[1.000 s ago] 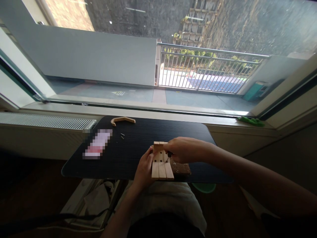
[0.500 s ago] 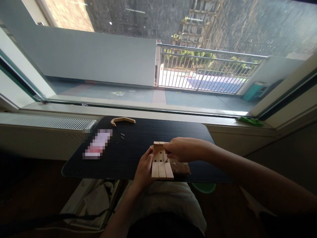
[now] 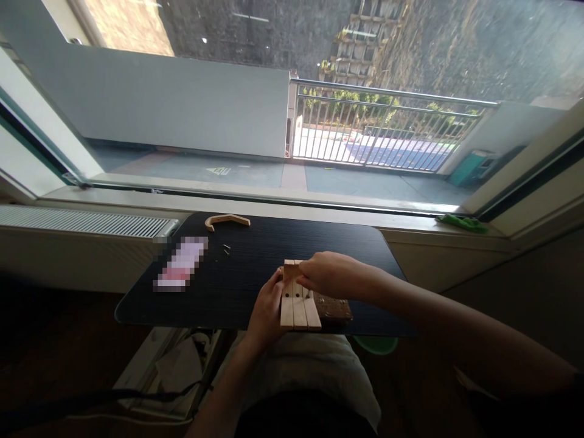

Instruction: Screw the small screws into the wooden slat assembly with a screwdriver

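A light wooden slatted piece (image 3: 298, 304) with small holes lies at the near edge of the black table (image 3: 237, 277). My left hand (image 3: 266, 307) grips its left side with curled fingers. Over its far end my right hand (image 3: 329, 277) is closed in a pinch; what it pinches is too small to make out. A darker brown block (image 3: 335, 309) lies just right of the slats, partly under my right wrist.
A curved wooden part (image 3: 227, 221) rests at the table's far edge. Two small screws (image 3: 225, 247) lie near a blurred pink-white packet (image 3: 180, 271). A radiator grille (image 3: 82, 223) runs on the left, and a green object (image 3: 463, 222) sits on the window sill.
My right hand has shifted slightly left and away along the slatted piece, covering more of its far end. My left hand and the piece stay put.
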The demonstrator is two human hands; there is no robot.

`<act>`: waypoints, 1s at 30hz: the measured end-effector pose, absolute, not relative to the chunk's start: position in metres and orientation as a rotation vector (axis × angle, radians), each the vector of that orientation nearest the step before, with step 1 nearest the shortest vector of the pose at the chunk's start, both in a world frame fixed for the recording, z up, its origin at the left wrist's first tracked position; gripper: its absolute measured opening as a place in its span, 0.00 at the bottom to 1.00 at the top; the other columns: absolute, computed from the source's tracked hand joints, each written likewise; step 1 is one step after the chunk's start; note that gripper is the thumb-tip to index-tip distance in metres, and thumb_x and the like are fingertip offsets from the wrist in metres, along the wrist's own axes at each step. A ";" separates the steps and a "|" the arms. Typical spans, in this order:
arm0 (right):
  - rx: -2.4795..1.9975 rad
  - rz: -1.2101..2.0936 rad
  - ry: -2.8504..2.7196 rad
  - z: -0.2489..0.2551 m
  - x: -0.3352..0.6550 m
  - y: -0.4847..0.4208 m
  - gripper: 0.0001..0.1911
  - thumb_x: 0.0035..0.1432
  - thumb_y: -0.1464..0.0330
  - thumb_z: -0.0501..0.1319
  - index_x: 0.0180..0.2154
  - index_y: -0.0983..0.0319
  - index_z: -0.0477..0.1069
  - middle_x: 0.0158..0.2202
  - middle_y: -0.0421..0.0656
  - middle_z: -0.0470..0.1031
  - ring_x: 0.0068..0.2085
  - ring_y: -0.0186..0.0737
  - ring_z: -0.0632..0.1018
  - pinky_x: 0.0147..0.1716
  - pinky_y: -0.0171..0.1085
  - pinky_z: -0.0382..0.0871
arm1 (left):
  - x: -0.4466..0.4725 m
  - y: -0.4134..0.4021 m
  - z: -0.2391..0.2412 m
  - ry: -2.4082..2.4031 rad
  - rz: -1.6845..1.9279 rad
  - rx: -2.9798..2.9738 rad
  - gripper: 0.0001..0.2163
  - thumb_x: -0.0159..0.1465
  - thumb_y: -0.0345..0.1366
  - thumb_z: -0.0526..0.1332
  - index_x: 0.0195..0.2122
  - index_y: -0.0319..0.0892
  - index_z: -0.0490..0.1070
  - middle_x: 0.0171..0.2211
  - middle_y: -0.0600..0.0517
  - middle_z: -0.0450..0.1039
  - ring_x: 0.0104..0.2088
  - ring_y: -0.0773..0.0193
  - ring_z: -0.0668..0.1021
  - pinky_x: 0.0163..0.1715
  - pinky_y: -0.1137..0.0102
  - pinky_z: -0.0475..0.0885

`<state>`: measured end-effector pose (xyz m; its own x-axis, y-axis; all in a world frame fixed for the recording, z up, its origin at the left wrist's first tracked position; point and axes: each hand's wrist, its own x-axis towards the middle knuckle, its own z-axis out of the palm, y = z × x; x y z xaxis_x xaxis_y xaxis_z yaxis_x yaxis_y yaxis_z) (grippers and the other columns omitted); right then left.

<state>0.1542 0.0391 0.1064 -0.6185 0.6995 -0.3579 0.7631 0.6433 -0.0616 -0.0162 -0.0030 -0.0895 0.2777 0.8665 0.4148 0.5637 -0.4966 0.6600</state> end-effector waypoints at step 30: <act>1.122 -0.525 2.701 0.103 0.179 0.044 0.08 0.62 0.67 0.54 0.43 0.61 0.66 0.36 0.46 0.76 0.33 0.40 0.73 0.28 0.36 0.56 | -0.017 -0.003 -0.089 1.295 1.058 2.184 0.29 0.60 0.37 0.64 0.62 0.38 0.62 0.68 0.33 0.57 0.68 0.42 0.63 0.63 0.48 0.65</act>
<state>0.1787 0.0443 0.1032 -0.7026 0.6515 -0.2860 0.7112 0.6550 -0.2553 -0.0168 -0.0031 -0.0892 0.2891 0.8660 0.4081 0.5726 -0.4981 0.6512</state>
